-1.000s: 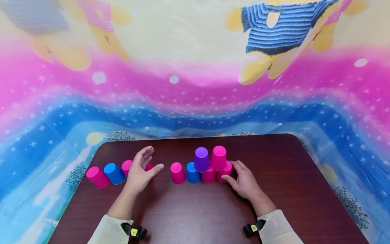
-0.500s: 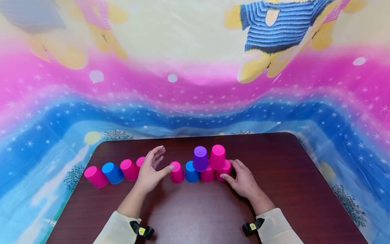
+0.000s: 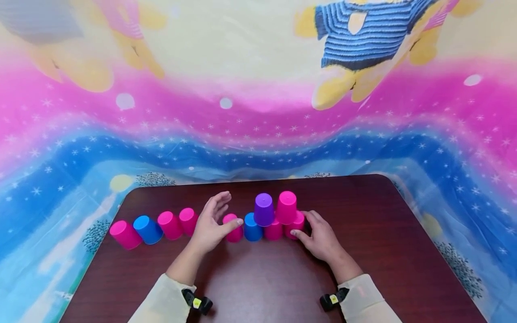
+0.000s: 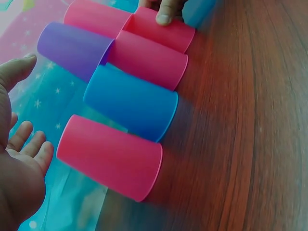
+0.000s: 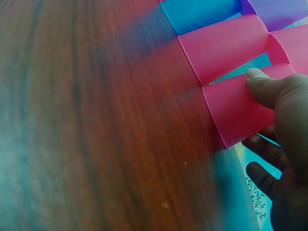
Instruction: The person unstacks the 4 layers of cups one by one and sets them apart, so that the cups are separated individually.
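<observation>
Upside-down cups stand in a row: a pink cup (image 3: 235, 233), a blue cup (image 3: 253, 228), a middle pink cup (image 3: 273, 230) and a right-end pink cup (image 3: 297, 224). On top of them rest a purple cup (image 3: 264, 209) and an upper pink cup (image 3: 287, 207). My left hand (image 3: 212, 224), fingers spread, is beside the row's left pink cup and partly covers it; the left wrist view shows a gap between palm and cup (image 4: 110, 156). My right hand (image 3: 321, 237) holds the right-end pink cup between thumb and fingers, thumb on its near side (image 5: 240, 108).
To the left stand more upside-down cups: a pink one (image 3: 125, 234), a blue one (image 3: 148, 229) and two further pink ones (image 3: 170, 225) (image 3: 188, 220). The dark wooden table (image 3: 262, 287) ends at a patterned cloth backdrop (image 3: 242, 161).
My left hand has moved right, from the left-hand cups to the left pink cup of the row, uncovering the pink cups behind it. My right hand keeps its place at the right-end cup.
</observation>
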Available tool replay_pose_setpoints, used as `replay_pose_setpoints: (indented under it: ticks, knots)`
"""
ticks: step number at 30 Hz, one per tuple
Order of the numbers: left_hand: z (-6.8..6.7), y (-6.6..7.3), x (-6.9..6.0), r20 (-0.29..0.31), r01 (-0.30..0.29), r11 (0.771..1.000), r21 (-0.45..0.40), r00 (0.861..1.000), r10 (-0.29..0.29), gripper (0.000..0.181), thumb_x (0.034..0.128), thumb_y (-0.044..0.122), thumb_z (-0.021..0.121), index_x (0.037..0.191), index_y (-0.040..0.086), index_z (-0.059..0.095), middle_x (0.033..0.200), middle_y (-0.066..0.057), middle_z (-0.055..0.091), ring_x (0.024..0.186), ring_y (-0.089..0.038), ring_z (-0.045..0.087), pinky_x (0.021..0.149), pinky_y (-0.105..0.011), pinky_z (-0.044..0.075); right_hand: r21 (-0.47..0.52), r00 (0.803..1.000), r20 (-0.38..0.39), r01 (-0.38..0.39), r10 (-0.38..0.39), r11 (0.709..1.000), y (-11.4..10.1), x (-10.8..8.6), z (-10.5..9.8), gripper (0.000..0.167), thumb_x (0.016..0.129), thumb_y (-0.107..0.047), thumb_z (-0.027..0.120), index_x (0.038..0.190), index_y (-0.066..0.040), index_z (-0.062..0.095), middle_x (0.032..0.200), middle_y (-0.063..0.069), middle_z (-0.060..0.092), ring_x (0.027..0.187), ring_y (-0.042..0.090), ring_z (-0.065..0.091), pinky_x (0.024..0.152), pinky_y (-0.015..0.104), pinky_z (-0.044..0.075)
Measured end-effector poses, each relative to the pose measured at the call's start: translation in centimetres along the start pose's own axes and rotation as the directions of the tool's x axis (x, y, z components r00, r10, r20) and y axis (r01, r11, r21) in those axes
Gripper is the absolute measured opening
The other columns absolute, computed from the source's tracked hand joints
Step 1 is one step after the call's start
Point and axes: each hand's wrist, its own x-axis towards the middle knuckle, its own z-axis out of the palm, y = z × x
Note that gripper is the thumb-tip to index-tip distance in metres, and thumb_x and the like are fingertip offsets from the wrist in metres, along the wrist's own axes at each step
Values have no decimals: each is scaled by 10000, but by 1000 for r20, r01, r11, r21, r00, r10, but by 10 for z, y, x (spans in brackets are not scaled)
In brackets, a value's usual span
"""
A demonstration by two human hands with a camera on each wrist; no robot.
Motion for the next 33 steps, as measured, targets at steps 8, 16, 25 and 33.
replay_pose_setpoints:
  ticks: [8,16,25,33]
  knots:
    - [16,8,1,30,32,999,43,999,-33,854,804,192,914,1521,190,450,1503,-10,495,1420,-287,478,1135,-487,438,-4,999,-21,26,-26,1000,1,0,1,600,894,-372,830,1383,-116,594,1169,-13,603,1059,223,647,941,453,569]
    - [28,11,5,45,46,998,40,998,-48,843,808,185,910,1516,197,454,1497,-5,495,1418,-278,480,1137,-550,420,1,999,-30,33,-33,999,1,0,2,593,893,-365,831,1374,-108,599,1161,-5,606,1053,235,653,941,451,568]
    - [42,18,11,60,37,998,41,997,-40,825,810,209,912,1505,205,468,1480,4,506,1411,-262,488,1132,-523,438,4,998,-42,43,-43,999,0,0,1,603,881,-347,846,1371,-99,598,1152,-5,603,1039,231,650,924,456,572]
    - [54,19,18,58,23,999,31,998,-25,773,817,147,902,1480,182,507,1461,-46,526,1387,-294,516,1150,-476,433,24,1000,-29,8,-8,1000,1,-2,4,603,898,-350,827,1392,-105,582,1202,5,598,1100,249,648,978,463,558]
